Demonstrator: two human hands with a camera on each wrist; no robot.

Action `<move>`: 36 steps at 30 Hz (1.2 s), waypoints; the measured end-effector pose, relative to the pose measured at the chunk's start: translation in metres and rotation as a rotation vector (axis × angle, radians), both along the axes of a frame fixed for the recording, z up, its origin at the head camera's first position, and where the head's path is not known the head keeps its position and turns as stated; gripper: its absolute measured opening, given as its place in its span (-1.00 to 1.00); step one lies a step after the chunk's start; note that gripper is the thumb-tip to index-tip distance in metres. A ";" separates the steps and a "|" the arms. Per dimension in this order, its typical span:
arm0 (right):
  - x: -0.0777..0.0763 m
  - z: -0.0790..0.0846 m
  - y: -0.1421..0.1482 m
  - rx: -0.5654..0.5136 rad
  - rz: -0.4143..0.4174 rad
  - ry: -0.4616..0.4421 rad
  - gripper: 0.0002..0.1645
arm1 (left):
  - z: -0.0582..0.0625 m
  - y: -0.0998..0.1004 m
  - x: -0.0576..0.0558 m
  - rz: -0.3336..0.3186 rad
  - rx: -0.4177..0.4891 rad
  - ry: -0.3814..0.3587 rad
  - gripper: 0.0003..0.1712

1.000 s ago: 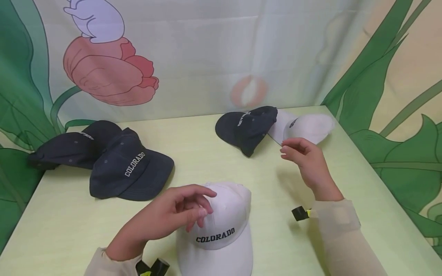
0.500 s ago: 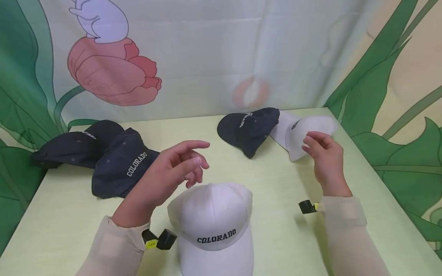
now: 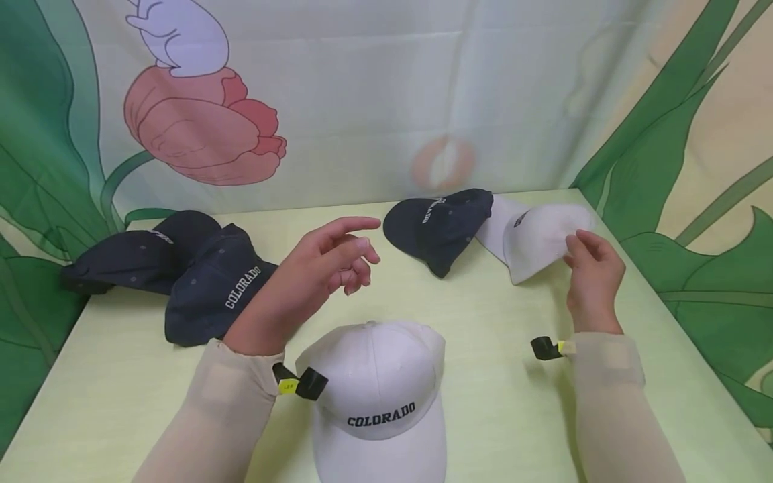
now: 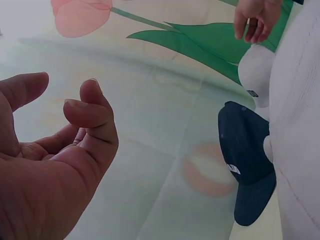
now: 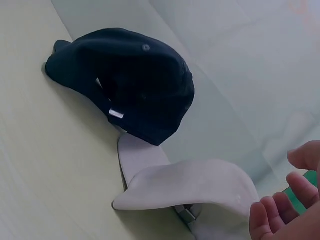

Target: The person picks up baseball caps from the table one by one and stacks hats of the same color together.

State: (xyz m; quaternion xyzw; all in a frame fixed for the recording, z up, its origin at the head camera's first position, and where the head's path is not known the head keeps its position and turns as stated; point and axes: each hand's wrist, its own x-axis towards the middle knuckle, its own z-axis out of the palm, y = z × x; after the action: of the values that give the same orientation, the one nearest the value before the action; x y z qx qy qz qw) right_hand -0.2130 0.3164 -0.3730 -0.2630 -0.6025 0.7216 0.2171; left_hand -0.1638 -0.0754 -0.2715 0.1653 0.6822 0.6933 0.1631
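My left hand point(image 3: 320, 268) hangs in the air with loosely bent fingers, holding nothing, beyond a white COLORADO baseball cap point(image 3: 380, 369) at the front of the table. In the left wrist view, a gap shows between that hand's thumb and fingers point(image 4: 95, 120). At the back right, my right hand point(image 3: 594, 278) is beside the crown of a second white cap point(image 3: 543, 235). Its fingers are half bent and not closed round the cap; whether the fingertips touch it I cannot tell. A navy cap point(image 3: 437, 231) lies against the brim of this white cap, its strap opening visible in the right wrist view.
At the left, a navy COLORADO cap point(image 3: 208, 288) overlaps another navy cap point(image 3: 129, 258); my left forearm hides part of the nearer one. A printed curtain point(image 3: 344, 100) hangs behind the pale green table point(image 3: 483, 402). Small black wrist cameras sit on both sleeves.
My left hand has left the front white cap, moving up and away from it. My right hand has moved rightward along the back white cap. The caps have stayed in place.
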 end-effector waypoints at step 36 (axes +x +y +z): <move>-0.022 -0.013 0.014 -0.099 -0.149 -0.032 -0.44 | -0.016 0.037 -0.031 -0.075 -0.077 -0.076 -0.43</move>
State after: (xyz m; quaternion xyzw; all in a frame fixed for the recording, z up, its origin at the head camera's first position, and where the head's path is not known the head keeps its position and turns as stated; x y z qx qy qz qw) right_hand -0.2355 0.3301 -0.3857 -0.3290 -0.5482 0.7281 0.2472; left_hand -0.1950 -0.0380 -0.2874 0.1577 0.6949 0.6659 0.2210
